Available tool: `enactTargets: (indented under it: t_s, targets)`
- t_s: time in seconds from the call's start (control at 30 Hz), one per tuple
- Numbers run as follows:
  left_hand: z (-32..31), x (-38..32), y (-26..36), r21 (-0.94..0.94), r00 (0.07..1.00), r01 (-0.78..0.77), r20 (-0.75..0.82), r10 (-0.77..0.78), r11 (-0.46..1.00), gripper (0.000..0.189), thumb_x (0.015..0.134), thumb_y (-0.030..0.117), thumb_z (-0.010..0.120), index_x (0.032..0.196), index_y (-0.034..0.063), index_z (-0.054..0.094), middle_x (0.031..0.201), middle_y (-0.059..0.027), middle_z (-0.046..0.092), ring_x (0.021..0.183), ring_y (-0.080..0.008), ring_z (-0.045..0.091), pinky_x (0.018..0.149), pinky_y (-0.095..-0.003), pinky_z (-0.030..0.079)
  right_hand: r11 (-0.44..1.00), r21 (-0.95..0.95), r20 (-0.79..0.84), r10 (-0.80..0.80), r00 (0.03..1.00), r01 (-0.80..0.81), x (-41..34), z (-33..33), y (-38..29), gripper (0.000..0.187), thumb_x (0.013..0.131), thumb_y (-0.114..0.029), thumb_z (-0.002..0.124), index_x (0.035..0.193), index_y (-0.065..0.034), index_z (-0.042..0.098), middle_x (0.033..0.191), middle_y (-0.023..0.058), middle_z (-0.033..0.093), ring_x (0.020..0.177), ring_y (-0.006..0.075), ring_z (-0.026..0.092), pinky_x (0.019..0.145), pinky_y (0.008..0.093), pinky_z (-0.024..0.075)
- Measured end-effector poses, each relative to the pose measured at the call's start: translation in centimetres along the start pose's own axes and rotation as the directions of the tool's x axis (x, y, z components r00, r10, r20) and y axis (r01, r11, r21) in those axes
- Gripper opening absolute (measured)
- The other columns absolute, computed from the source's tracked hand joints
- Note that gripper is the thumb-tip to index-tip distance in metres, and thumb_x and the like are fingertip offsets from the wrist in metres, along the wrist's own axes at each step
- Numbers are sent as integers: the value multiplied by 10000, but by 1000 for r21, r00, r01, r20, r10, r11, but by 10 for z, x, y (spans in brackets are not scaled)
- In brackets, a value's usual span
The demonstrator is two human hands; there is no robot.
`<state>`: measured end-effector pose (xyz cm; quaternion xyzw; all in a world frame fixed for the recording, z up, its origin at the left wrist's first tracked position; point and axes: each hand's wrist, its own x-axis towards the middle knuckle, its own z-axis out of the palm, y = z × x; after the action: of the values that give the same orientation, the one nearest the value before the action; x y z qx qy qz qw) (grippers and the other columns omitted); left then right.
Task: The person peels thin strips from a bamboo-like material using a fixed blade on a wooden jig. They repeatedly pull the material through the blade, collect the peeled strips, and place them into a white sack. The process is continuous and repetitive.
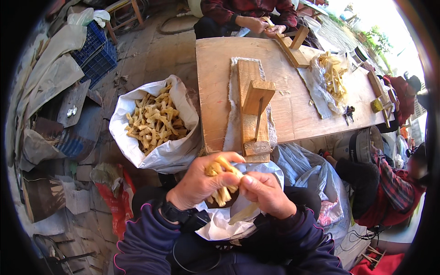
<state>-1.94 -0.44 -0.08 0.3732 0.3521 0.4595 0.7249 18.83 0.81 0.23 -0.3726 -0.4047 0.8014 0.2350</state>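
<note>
My left hand [197, 182] is closed around a folded bundle of yellowish dried plant strips [220, 196], whose cut ends stick out below the fingers. My right hand [266, 192] pinches a strip at the bundle's right side with thumb and forefinger, and the two hands meet there. A pale strip [244, 213] hangs below my right hand. Under both hands lies an open white sack [223, 229] at my lap. Just beyond stands a wooden stand [254, 132] with an upright block and a thin rod, resting on a cloth on the plywood table [216, 92].
Left of the table, a white woven sack [158, 161] holds many knotted yellowish bundles. A plastic bag of strips [333, 79] and another wooden stand [292, 51] sit on the table. One person [247, 13] works opposite; others sit at right. Blue crates [98, 56] stand back left.
</note>
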Motion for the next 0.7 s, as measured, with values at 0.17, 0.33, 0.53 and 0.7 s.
enactTargets:
  t_s: [0.17, 0.33, 0.53, 0.7]
  targets:
    - [14, 2, -7, -35, 996, 9, -93, -12, 999, 104, 893, 65, 647, 980, 16, 615, 807, -40, 637, 711, -101, 613, 648, -239, 498, 993, -103, -132, -72, 989, 58, -6, -2, -11, 321, 980, -300, 616, 830, -20, 661, 628, -70, 451, 568, 38, 341, 521, 225, 244]
    - [22, 24, -1, 238, 949, -187, -207, 238, 953, 67, 907, 67, 628, 955, 23, 612, 807, -35, 642, 721, -87, 609, 650, -239, 499, 895, -329, -375, -416, 829, 300, -4, -14, -26, 163, 930, -152, 697, 897, 7, 684, 744, -43, 591, 680, 28, 486, 600, 204, 385]
    - [25, 64, -10, 634, 824, -238, -269, 498, 736, 90, 904, 73, 653, 973, 17, 664, 799, 0, 633, 725, -62, 577, 671, -238, 494, 399, -905, -271, -811, 518, 151, 48, -42, -29, 168, 823, -104, 780, 875, -10, 651, 730, 64, 665, 649, 90, 585, 598, 256, 482]
    - [16, 59, -11, 645, 806, -230, -294, 514, 729, 81, 905, 80, 661, 955, 17, 658, 784, 0, 626, 704, -66, 584, 637, -244, 501, 538, -786, -367, -802, 470, 304, 58, -69, -26, 89, 872, -33, 721, 863, 3, 641, 754, 22, 652, 710, 60, 569, 639, 222, 464]
